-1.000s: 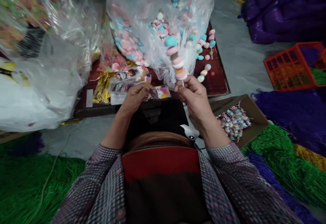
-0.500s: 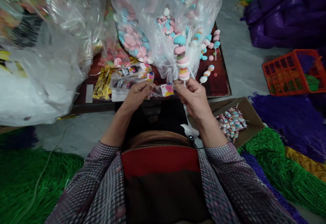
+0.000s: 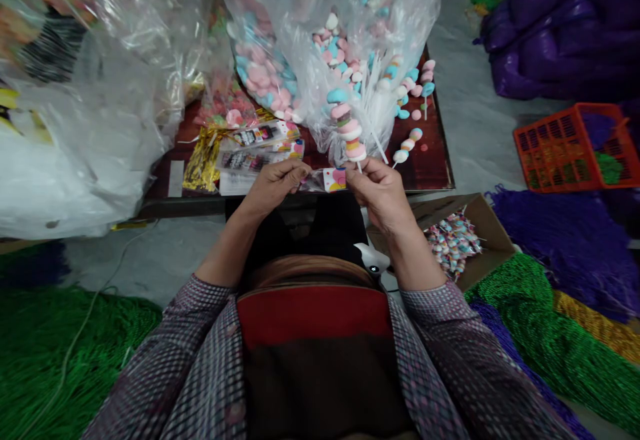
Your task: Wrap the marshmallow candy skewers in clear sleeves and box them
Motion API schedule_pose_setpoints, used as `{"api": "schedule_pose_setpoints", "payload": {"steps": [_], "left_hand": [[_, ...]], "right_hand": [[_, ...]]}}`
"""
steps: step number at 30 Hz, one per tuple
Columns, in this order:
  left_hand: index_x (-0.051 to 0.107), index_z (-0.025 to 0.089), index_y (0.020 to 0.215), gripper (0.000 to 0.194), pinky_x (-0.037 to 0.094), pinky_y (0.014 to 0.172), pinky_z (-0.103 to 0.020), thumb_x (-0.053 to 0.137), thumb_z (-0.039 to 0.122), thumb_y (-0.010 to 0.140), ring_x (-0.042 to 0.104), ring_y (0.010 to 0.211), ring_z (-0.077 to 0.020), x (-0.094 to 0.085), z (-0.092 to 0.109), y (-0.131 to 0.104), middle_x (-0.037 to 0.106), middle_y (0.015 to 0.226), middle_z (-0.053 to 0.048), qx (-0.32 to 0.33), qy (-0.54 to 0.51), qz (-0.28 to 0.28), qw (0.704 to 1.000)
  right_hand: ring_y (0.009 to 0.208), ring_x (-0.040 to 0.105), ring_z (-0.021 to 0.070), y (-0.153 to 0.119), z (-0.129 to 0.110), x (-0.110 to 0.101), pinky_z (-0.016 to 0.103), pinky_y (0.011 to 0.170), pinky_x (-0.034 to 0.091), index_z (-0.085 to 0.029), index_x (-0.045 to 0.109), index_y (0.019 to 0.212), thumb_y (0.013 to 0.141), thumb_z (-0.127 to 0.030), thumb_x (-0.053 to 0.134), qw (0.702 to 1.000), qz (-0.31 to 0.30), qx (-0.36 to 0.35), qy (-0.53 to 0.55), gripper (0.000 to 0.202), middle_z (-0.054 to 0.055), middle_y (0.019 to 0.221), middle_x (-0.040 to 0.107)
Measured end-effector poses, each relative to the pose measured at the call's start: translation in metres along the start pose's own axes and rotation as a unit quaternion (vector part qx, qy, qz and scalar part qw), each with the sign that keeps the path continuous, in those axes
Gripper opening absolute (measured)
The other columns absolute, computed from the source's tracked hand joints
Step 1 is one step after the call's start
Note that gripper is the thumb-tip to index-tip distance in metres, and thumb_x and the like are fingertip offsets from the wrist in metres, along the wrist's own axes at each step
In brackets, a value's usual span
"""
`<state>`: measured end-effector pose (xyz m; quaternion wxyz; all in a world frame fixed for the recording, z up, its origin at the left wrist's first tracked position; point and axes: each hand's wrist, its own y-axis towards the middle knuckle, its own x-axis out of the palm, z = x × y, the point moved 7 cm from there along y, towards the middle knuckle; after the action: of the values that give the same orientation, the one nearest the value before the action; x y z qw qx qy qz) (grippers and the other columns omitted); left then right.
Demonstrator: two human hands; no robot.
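Between my hands, at the table's front edge, stretches a clear printed plastic bag point(image 3: 334, 179) with a white, pink and yellow pattern. My left hand point(image 3: 280, 185) pinches one end of it between thumb and fingers. In my right hand point(image 3: 380, 190) is the stick of a marshmallow skewer point(image 3: 347, 127); its blue, pink, white and orange pieces lean up and to the left. The right fingers also touch the bag's other end. More printed bags point(image 3: 263, 155) lie flat just beyond my left hand, beside gold twist ties point(image 3: 203, 159).
Large clear bags of marshmallows point(image 3: 263, 60) stand at the back of the table point(image 3: 435, 160). White sticks point(image 3: 373, 80) and finished skewers point(image 3: 407, 147) lie to the right. Below right is a cardboard box point(image 3: 495, 233) of wrapped skewers; farther right, an orange crate point(image 3: 555, 150).
The skewer has tipped left and slightly down in my right hand. Both hands keep nearly the same place, still holding the bag between them.
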<state>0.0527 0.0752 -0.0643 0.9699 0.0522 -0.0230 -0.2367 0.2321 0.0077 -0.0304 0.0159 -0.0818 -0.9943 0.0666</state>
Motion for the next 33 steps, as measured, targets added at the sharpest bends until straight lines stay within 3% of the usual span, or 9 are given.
{"api": "schedule_pose_setpoints", "payload": {"steps": [3, 10, 14, 17, 20, 25, 30, 33], "left_hand": [[0.080, 0.023, 0.080, 0.045, 0.037, 0.050, -0.021, 0.072, 0.066, 0.083, 0.048, 0.051, -0.0077, 0.001, 0.002, 0.000, 0.063, 0.063, 0.001, 0.003, 0.010, -0.002, 1.000], [0.080, 0.023, 0.079, 0.043, 0.034, 0.049, -0.022, 0.071, 0.065, 0.084, 0.047, 0.049, -0.0079, 0.003, 0.004, -0.001, 0.063, 0.063, 0.000, 0.010, 0.006, -0.011, 1.000], [0.080, 0.023, 0.080, 0.043, 0.036, 0.051, -0.023, 0.069, 0.064, 0.086, 0.047, 0.051, -0.0081, 0.005, 0.008, -0.002, 0.065, 0.066, 0.000, 0.017, 0.029, -0.020, 0.999], [0.079, 0.021, 0.078, 0.046, 0.037, 0.055, -0.024, 0.069, 0.065, 0.086, 0.047, 0.054, -0.0094, 0.011, 0.017, -0.002, 0.061, 0.062, 0.000, 0.023, 0.031, -0.032, 0.999], [0.075, 0.019, 0.072, 0.049, 0.036, 0.056, -0.025, 0.071, 0.067, 0.083, 0.046, 0.055, -0.0101, 0.019, 0.025, -0.002, 0.054, 0.057, 0.002, 0.018, 0.018, -0.041, 0.999], [0.072, 0.021, 0.079, 0.043, 0.038, 0.055, -0.023, 0.076, 0.064, 0.080, 0.048, 0.057, -0.0097, 0.019, 0.018, -0.003, 0.060, 0.065, 0.001, -0.022, -0.035, -0.027, 0.999], [0.068, 0.020, 0.073, 0.043, 0.035, 0.052, -0.022, 0.075, 0.061, 0.084, 0.047, 0.054, -0.0083, 0.016, 0.003, -0.005, 0.059, 0.061, 0.002, -0.033, -0.048, -0.015, 0.998], [0.067, 0.020, 0.070, 0.046, 0.033, 0.050, -0.023, 0.073, 0.063, 0.084, 0.047, 0.053, -0.0088, 0.018, 0.000, -0.005, 0.056, 0.057, 0.002, -0.038, -0.047, 0.001, 0.998]], "right_hand": [[0.046, 0.023, 0.0038, -0.001, 0.003, -0.001, 0.022, 0.042, 0.015, -0.023, 0.063, 0.081, 0.075, -0.061, 0.082, 0.999, -0.007, 0.026, 0.018, 0.043, -0.010, 0.056, 0.040], [0.045, 0.024, 0.0034, -0.002, 0.008, 0.003, 0.021, 0.042, 0.015, -0.022, 0.063, 0.076, 0.069, -0.058, 0.087, 0.998, -0.016, 0.045, 0.031, 0.044, -0.010, 0.056, 0.043], [0.053, 0.039, 0.0052, -0.001, 0.009, 0.002, 0.020, 0.048, 0.029, -0.021, 0.069, 0.080, 0.070, -0.047, 0.087, 0.999, -0.014, 0.033, 0.019, 0.033, -0.006, 0.066, 0.058], [0.069, 0.054, 0.0094, 0.003, 0.007, 0.004, 0.024, 0.066, 0.045, -0.020, 0.072, 0.080, 0.069, -0.039, 0.086, 0.999, -0.028, -0.015, -0.022, 0.027, -0.003, 0.078, 0.067], [0.077, 0.059, 0.0122, 0.005, 0.011, 0.010, 0.029, 0.077, 0.050, -0.019, 0.074, 0.080, 0.066, -0.035, 0.086, 0.995, -0.066, -0.042, -0.061, 0.024, -0.002, 0.081, 0.069], [0.073, 0.059, 0.0134, 0.005, 0.019, -0.006, 0.028, 0.067, 0.050, -0.021, 0.072, 0.081, 0.077, -0.040, 0.077, 0.999, 0.014, -0.042, -0.022, 0.020, -0.002, 0.075, 0.064], [0.074, 0.060, 0.0128, 0.008, 0.024, -0.003, 0.027, 0.067, 0.052, -0.023, 0.074, 0.087, 0.068, -0.038, 0.084, 0.999, -0.018, -0.032, 0.012, 0.026, -0.002, 0.077, 0.067], [0.066, 0.055, 0.0097, 0.008, 0.031, -0.002, 0.023, 0.060, 0.048, -0.022, 0.071, 0.079, 0.067, -0.039, 0.085, 0.999, 0.000, -0.012, 0.036, 0.025, -0.004, 0.071, 0.064]]}}
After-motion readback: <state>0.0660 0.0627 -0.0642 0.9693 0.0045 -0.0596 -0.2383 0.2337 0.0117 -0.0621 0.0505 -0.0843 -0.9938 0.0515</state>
